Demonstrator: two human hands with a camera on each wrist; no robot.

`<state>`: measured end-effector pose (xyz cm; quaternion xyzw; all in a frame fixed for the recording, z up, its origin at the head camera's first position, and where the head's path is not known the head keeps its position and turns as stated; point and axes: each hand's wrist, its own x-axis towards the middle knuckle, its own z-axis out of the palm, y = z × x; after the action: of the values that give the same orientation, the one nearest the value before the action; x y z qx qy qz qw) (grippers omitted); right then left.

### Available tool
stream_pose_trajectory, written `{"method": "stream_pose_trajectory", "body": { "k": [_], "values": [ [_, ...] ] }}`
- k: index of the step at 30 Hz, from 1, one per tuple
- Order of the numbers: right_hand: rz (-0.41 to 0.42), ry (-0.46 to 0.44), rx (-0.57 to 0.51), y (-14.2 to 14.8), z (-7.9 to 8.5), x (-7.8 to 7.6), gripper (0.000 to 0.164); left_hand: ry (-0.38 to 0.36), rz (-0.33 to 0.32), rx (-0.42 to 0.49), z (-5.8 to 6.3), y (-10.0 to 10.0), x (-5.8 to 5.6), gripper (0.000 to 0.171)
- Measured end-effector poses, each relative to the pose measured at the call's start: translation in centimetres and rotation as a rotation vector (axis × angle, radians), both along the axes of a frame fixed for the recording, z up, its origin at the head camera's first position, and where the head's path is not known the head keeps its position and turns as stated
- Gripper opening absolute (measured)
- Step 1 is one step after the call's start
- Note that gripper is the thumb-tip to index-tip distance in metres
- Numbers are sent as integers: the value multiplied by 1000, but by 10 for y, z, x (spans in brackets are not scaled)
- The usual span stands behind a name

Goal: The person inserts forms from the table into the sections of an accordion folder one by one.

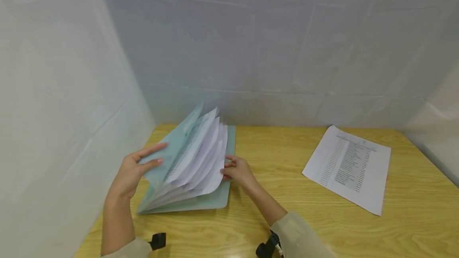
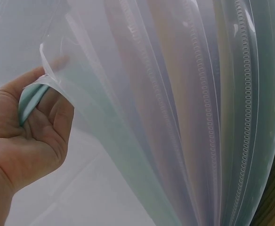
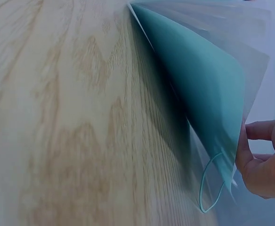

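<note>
A pale teal clear-pocket folder [image 1: 212, 201] lies partly open on the table, its sleeves [image 1: 204, 162] with printed papers fanned upward. My left hand [image 1: 129, 172] grips the raised front cover [image 1: 179, 138] at its left edge, thumb and index finger spread over it. In the left wrist view, the cover's edge sits inside the left hand [image 2: 38, 117], beside clear plastic sleeves [image 2: 175, 94]. My right hand [image 1: 239, 172] pinches the free edge of the sleeves on the right. From the right wrist, the right hand [image 3: 267, 160] is at the folder's edge, near a thin teal elastic loop [image 3: 203, 188].
A loose printed sheet [image 1: 353, 170] lies at an angle on the right of the wooden table [image 1: 272, 146]. Pale sheeting [image 1: 251, 51] hangs behind the table, with more on the left side [image 1: 71, 110]. Black wrist devices [image 1: 157, 241] show near both sleeves.
</note>
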<state>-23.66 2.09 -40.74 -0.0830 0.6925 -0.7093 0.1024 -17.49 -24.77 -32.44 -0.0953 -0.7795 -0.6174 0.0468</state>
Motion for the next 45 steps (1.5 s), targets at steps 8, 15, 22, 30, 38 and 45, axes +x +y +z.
{"method": "stream_pose_trajectory", "body": {
  "k": [8,15,22,30,38,45],
  "values": [
    [22,-13,-3,-11,0,-1,58,2,1,19,-2,0,-1,45],
    [27,-24,7,-13,-3,-2,58,4,10,23,-3,0,-3,45],
    [35,-44,-16,-10,-4,-4,54,-2,20,22,-3,0,-3,46],
    [39,-32,-58,4,-3,-3,48,-15,38,2,-3,-2,-1,46],
    [18,31,-63,33,-5,-6,34,-8,48,-8,-4,-1,0,46],
    [-35,36,1,73,-5,-10,30,0,45,-4,-4,1,0,46]
  ]
}}
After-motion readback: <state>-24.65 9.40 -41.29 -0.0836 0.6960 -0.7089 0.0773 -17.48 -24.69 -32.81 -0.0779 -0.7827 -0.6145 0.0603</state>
